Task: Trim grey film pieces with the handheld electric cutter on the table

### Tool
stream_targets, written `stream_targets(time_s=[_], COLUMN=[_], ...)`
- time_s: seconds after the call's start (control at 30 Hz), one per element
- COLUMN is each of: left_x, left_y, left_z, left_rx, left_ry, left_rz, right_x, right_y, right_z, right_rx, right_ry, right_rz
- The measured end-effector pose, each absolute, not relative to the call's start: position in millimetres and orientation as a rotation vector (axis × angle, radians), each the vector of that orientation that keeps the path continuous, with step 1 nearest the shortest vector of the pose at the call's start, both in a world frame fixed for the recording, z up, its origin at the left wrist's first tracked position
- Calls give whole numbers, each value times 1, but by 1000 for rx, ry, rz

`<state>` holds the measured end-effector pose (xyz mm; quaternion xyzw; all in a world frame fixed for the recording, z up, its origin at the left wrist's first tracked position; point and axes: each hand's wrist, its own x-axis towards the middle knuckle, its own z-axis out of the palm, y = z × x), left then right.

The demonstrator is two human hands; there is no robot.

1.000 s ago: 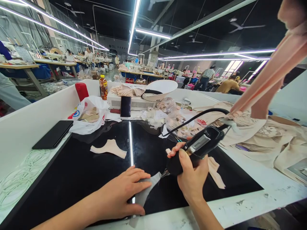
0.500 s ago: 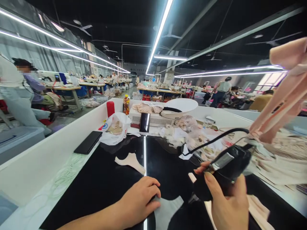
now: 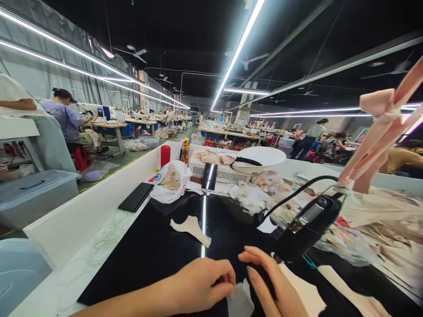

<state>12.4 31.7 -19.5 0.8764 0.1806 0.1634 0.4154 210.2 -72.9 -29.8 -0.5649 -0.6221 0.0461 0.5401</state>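
My left hand (image 3: pixel 206 281) rests low over the black work surface (image 3: pixel 155 259), its fingers curled and thumb pressed to the edge of a grey-white cut piece (image 3: pixel 240 301). My right hand (image 3: pixel 276 284) is beside it, fingers apart and holding nothing. Just beyond the right hand hangs a black corded handheld tool (image 3: pixel 307 224), tied up by pink fabric strips (image 3: pixel 373 141). Pale beige cut pieces (image 3: pixel 302 288) lie right of my right hand, partly behind it. Another curved beige piece (image 3: pixel 191 229) lies flat ahead of my left hand.
Along the back stand a white plastic bag (image 3: pixel 172 182), a dark phone (image 3: pixel 209 176), a drink bottle (image 3: pixel 185 150) and a white vented box (image 3: pixel 214 169). A black flat case (image 3: pixel 136 197) lies left. Fabric heaps (image 3: pixel 390 215) fill the right. A low white wall (image 3: pixel 99 202) borders the left.
My right hand has let go of the black tool, which now hangs more upright, and has come left toward the grey-white piece. The view has shifted somewhat.
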Motion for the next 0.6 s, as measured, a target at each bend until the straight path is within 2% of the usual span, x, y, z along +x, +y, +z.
stream_targets(time_s=[0.07,0.23,0.6], left_x=[9,5,6], left_y=[32,43,71], left_z=[-11,-4,-8], left_rx=[2048,1852,1545], left_ry=[403,402,480], left_rz=[438,493,573], right_x=[199,185,187], right_y=[-67,-57,-37], right_z=[-24,-17,-21], right_rx=[-1422,-1514,-1428], right_ry=[-1603,-1514,-1304], right_rz=[259,748,760])
